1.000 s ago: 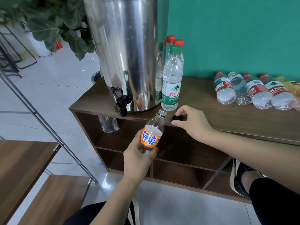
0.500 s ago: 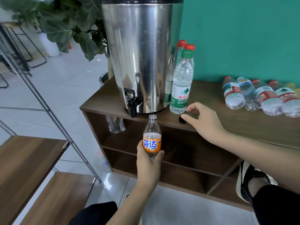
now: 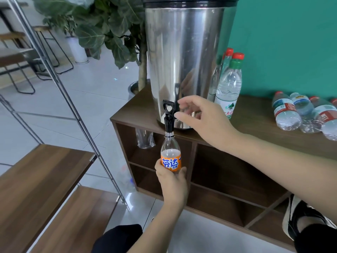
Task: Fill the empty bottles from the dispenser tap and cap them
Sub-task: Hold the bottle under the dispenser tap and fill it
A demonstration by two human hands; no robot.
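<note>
Bottle (image 3: 170, 154) clear, orange label, uncapped, under tap (image 3: 169, 115).

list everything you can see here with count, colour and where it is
dispenser: 1, silver, on the cabinet top
tap: 1, black, at the dispenser's base
orange-label bottle: 1, clear, uncapped, mouth under the tap
upright bottles: several, clear, red and green caps, right of the dispenser
lying bottles: several, clear, red labels, cabinet top at right
cabinet: 1, dark brown, against a teal wall
plant: 1, green, behind the cabinet
left hand: grips the orange-label bottle
right hand: fingers relaxed, beside the tap
</note>
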